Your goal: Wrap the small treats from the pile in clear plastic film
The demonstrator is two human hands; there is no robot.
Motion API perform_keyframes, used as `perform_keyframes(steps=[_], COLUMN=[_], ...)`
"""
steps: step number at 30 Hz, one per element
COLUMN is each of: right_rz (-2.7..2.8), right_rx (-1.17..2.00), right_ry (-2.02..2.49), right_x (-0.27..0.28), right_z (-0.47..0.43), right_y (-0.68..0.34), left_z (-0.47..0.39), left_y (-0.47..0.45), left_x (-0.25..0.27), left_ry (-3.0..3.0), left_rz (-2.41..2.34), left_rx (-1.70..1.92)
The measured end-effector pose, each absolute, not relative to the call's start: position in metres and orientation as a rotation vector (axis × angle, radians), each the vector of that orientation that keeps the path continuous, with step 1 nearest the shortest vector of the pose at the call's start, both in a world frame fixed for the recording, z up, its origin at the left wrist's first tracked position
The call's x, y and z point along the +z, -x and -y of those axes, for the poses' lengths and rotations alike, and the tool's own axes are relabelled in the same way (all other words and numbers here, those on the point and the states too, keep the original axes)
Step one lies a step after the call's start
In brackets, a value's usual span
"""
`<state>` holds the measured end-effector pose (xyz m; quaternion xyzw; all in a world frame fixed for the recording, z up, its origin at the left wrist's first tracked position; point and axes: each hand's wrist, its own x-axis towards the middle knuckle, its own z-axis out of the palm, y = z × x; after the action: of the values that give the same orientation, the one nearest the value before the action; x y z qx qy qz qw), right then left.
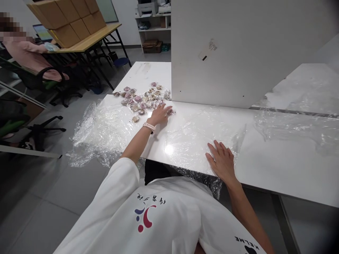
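Note:
My left hand, with a pale pink watch band on its wrist, reaches to the near edge of a pile of small clear-wrapped packets. Its fingers are stretched out and apart. One packet lies right by the fingertips; whether they touch it I cannot tell. My right hand rests with fingers spread on a thin clear plastic sheet, close to the table's front edge. The packets look pink and brown inside their wrapping. Part of the sheet hangs over the edge near my body.
A crumpled heap of clear plastic spills off the left end of the white table. Behind it stands a tall white panel. More clear film lies at right. Farther left, a person sits at a desk with cardboard boxes.

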<state>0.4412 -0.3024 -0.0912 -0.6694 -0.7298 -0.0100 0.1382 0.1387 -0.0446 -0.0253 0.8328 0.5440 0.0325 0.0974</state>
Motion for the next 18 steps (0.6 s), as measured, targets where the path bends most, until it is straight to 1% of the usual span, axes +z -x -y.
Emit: perform_keyframes(steps=[3, 7, 12, 15, 18], right_rz=[2.105, 2.099, 2.108, 2.118, 2.104], right_rx=[-0.026, -0.030, -0.014, 0.052, 0.125], right_ry=[1.944, 1.969, 1.975, 1.999, 2.025], right_x=[-0.090, -0.090, -0.090, -0.091, -0.091], right_z=[0.302, 0.302, 0.297, 0.287, 0.276], right_y=[-0.440, -0.439, -0.436, -0.432, -0.427], left_z=[0.031, 0.020, 0.020, 0.021, 0.023], left_y=[-0.149, -0.159, -0.182, -0.191, -0.187], left_x=[-0.022, -0.015, -0.017, -0.020, -0.012], left_ry=[-2.510, -2.411, -2.367, -2.330, -2.196], left_rz=[-1.434, -1.471, -1.618, -1.707, -1.778], left_rx=[-0.068, -0.155, -0.036, 0.043, 0.073])
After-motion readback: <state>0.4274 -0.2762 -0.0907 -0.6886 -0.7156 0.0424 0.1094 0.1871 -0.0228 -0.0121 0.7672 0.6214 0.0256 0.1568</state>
